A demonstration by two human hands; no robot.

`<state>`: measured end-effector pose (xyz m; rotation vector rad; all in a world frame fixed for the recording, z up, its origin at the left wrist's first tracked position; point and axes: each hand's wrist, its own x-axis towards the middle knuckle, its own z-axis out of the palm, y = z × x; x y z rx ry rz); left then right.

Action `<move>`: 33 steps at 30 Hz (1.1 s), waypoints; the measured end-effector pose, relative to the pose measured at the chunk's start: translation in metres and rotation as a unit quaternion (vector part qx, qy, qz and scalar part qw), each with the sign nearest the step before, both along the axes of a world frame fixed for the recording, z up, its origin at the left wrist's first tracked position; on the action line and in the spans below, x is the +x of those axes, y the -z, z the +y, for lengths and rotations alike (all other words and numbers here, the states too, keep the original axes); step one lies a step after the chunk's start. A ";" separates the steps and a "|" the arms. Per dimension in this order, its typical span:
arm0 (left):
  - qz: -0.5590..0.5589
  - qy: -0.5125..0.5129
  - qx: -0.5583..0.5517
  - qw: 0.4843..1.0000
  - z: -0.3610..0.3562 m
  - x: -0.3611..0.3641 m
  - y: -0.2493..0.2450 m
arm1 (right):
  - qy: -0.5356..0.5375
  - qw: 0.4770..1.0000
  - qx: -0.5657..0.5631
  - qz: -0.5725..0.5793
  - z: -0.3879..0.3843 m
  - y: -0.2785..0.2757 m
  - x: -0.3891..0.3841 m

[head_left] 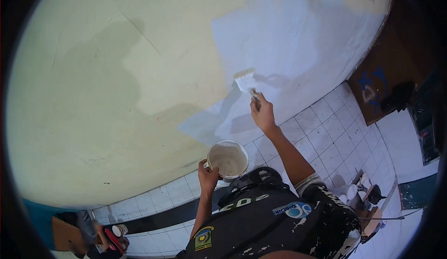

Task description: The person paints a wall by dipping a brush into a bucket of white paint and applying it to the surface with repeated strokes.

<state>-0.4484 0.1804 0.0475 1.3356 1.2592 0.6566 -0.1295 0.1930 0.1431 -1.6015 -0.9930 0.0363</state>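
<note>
My right hand (263, 112) is closed around the handle of a wide paintbrush (245, 80). The white-coated bristles point up and left, over the painted part of the wall; whether they touch it I cannot tell. At the lower middle, my left hand (209, 177) grips the rim and side of a white bucket (227, 159), whose inside shows pale residue. Pale blue-white paint (274, 35) covers the right part of the wall, while the left part (93, 96) is yellowish green.
White floor tiles (321, 133) run along the wall's foot. Another person (109, 240) is at the lower left beside a white container (119, 230). A brown board (391, 63) stands at the right, with assorted containers (351, 193) at the lower right.
</note>
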 end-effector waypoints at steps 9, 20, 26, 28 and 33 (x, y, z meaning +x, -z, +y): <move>0.002 0.036 0.005 0.999 0.001 0.021 -0.016 | -0.091 0.945 -0.165 0.268 -0.085 0.082 0.027; 0.091 0.144 0.085 0.982 0.006 0.067 -0.038 | -0.250 0.882 -0.292 0.273 -0.190 0.028 0.026; 0.163 0.232 0.191 0.940 0.006 0.123 -0.065 | -0.247 0.876 -0.406 0.079 -0.192 0.001 0.034; 0.169 0.258 0.232 0.923 0.002 0.144 -0.072 | -0.245 0.882 -0.400 0.048 -0.193 0.014 0.040; 0.149 0.274 0.257 0.915 -0.012 0.201 -0.095 | -0.193 0.882 -0.426 0.049 -0.173 0.032 0.049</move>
